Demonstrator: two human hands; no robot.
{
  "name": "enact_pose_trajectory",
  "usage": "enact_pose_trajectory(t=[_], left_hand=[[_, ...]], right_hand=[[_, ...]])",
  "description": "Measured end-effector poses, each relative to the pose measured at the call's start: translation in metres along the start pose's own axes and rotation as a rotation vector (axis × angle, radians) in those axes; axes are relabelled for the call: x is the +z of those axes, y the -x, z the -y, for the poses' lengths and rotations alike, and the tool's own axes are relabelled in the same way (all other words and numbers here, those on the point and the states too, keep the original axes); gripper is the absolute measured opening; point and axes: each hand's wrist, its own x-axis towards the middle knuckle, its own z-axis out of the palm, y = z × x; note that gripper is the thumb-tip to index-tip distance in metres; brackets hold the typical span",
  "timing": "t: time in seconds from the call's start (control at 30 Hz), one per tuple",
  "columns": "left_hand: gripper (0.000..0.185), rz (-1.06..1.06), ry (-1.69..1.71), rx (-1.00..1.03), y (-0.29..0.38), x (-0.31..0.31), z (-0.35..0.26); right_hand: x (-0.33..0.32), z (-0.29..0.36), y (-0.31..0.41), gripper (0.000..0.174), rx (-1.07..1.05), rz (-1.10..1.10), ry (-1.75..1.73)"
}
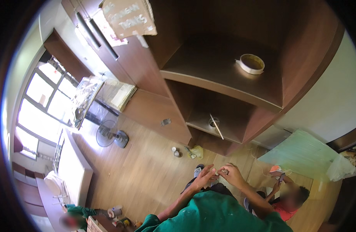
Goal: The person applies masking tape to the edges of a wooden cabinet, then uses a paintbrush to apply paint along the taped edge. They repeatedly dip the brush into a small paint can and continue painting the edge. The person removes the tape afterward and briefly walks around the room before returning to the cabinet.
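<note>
Both hands are held close together in front of my green shirt. My right hand (230, 174) pinches a small pale piece of material, too small to name, between thumb and fingertips. My left hand (206, 177) has its fingers extended and touching or nearly touching the same piece; whether it grips it I cannot tell. In front of me stands a brown wooden shelf unit (224, 92). A round shallow container (251, 64) with dark yellowish contents rests on its upper shelf. Lower down, a small jar (213, 123) has a thin stick (217, 127) lying across it.
Small cans (176, 152) and a yellowish plastic bag (198, 151) lie on the floor by the shelf. A pedestal fan (111, 134) stands left. One person in red (285, 207) sits at right near a wrapped panel (302, 153); another in green (80, 214) is lower left.
</note>
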Motion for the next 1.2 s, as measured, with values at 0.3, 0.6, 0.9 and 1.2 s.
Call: enact_pose_trajectory(t=[0.3, 0.6, 0.9, 1.2], left_hand=[[0.075, -0.118, 0.409, 0.054, 0.050, -0.061, 0.018], [0.092, -0.355, 0.743, 0.244, 0.166, -0.191, 0.072], [0.057, -0.722, 0.820, 0.487, 0.300, -0.337, 0.125], [0.033, -0.946, 0.787, 0.568, 0.284, -0.434, 0.092]], right_hand=[[0.084, 0.042, -0.021, 0.014, -0.241, -0.037, 0.037], [0.245, 0.118, -0.080, 0.018, -0.456, 0.463, 0.124], [0.428, 0.247, -0.096, 0.017, -0.484, 0.678, -0.037], [0.521, 0.296, -0.176, 0.024, -0.407, 0.831, -0.045]])
